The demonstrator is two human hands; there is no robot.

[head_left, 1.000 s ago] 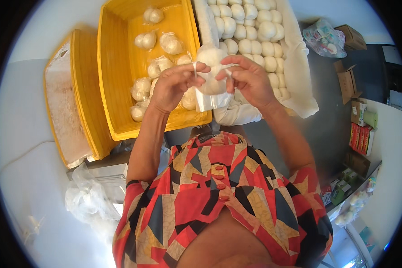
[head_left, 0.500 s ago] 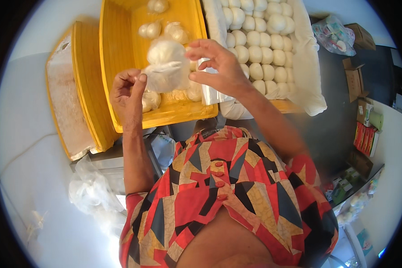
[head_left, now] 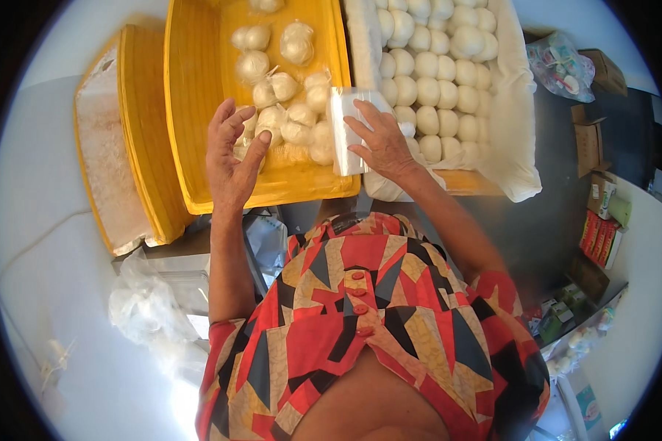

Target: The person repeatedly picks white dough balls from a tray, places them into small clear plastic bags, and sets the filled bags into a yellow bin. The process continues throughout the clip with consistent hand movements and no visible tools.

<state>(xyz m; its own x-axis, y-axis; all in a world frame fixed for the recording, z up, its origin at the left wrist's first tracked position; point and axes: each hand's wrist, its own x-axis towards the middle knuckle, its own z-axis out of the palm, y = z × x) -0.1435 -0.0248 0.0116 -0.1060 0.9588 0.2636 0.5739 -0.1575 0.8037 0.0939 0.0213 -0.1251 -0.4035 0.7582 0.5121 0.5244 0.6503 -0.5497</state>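
My left hand hovers over the near left part of a yellow tub, fingers apart and holding nothing. In the tub lie several white round buns in knotted clear bags, most of them in pairs. My right hand rests with spread fingers on a stack of flat clear plastic bags, which sits at the tub's right edge. Right of that stack, unwrapped white buns fill a crate lined with white cloth in close rows.
More yellow tubs stand tipped at the left. Crumpled clear plastic bags hang below them. On the right are a filled plastic bag, a cardboard box and red boxes.
The bagged buns held between my hands have been let go into the tub. My right hand has moved right and down onto the bag stack; my left hand has opened.
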